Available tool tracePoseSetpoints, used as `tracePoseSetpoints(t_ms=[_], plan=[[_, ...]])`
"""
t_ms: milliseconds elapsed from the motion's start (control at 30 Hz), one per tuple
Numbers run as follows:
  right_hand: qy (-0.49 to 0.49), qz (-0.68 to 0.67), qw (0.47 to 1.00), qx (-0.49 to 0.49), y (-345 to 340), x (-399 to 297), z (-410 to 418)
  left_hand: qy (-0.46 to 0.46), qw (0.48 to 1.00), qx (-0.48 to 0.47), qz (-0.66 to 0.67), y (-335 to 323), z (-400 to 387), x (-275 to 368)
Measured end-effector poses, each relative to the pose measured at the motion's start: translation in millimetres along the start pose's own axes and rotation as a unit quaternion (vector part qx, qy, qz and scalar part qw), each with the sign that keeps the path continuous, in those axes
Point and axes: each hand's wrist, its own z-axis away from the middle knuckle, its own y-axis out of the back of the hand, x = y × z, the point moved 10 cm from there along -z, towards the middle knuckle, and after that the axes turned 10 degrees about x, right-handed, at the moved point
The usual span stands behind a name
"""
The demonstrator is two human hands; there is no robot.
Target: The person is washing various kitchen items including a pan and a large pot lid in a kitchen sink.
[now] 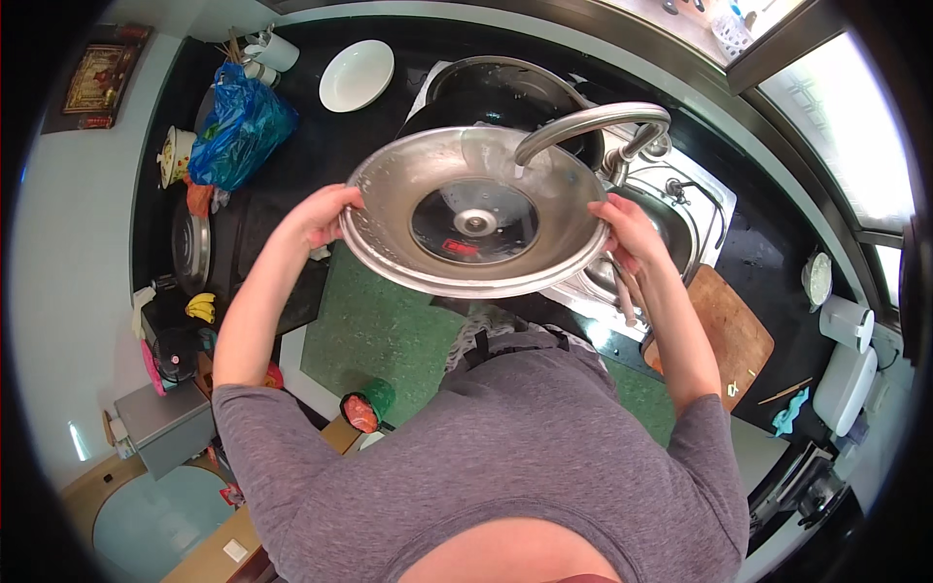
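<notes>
A wide stainless-steel pan lid (pixel 393 248) with a round glass centre is held out in front of me, tilted, with water drops on it. My left hand (pixel 324 215) grips its left rim, thumb on top. On the opposite rim my right hand (pixel 630 233) has hold of it, fingers partly hidden underneath. The curved spout of a metal faucet (pixel 598 120) reaches over the lid's far side; whether water runs is hard to tell. Behind the lid sits a large dark wok (pixel 503 80), partly covered by it. The steel sink (pixel 667 218) shows to the right, its left part hidden.
A wooden cutting board (pixel 721 328) lies right of the sink, with small pale scraps on it. On the dark counter at left are a white dish (pixel 357 76), a blue plastic bag (pixel 237 135) and another lid (pixel 193 248). Bananas (pixel 201 307) lie nearer on the left.
</notes>
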Motion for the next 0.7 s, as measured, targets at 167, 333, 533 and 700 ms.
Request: tracePoseSetpoints(t_ms=[167, 333, 533, 700], plan=[[0.01, -0.07, 0.998, 0.004, -6, -45, 21, 0.067, 0.995, -0.049, 0.047, -22, -46, -69], [0.069, 0.023, 0.994, 0.076, 2, -84, -6, 0.066, 0.99, -0.089, 0.082, -67, -86, -108], [0.12, 0.14, 0.981, 0.066, -31, -113, 11, 0.097, 0.965, -0.217, 0.113, -109, -94, -139], [0.163, 0.174, 0.966, 0.099, -53, -124, 41, 0.032, 0.932, -0.314, 0.176, -122, -83, -130]])
